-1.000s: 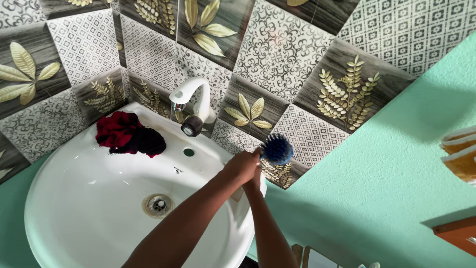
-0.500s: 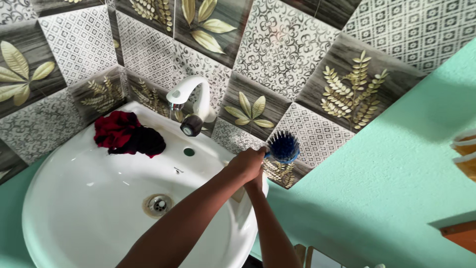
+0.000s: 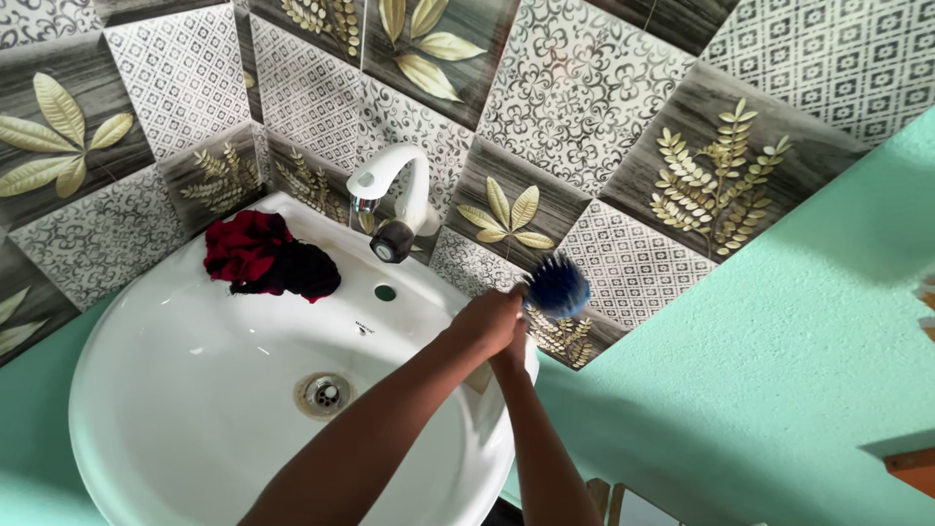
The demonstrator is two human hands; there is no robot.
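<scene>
A blue-bristled scrub brush [image 3: 557, 286] is pressed at the tiled wall just past the right rim of the white washbasin [image 3: 175, 390]; its head is blurred. My left hand [image 3: 485, 321] is closed around the brush handle. My right hand [image 3: 510, 349] sits right under it, clasped to the same handle, with its fingers mostly hidden by the left hand. Both forearms reach up from the bottom edge across the basin's right side.
A white tap [image 3: 390, 190] with a dark knob stands at the back of the basin. A red and dark cloth [image 3: 265, 258] lies bunched on the back left rim. The drain [image 3: 324, 394] is in the bowl. A green wall [image 3: 760, 390] is at the right.
The brush head has shifted slightly up and right along the tiles and turned, and it is now blurred. Both hands stay clasped on it. The view has drifted a little.
</scene>
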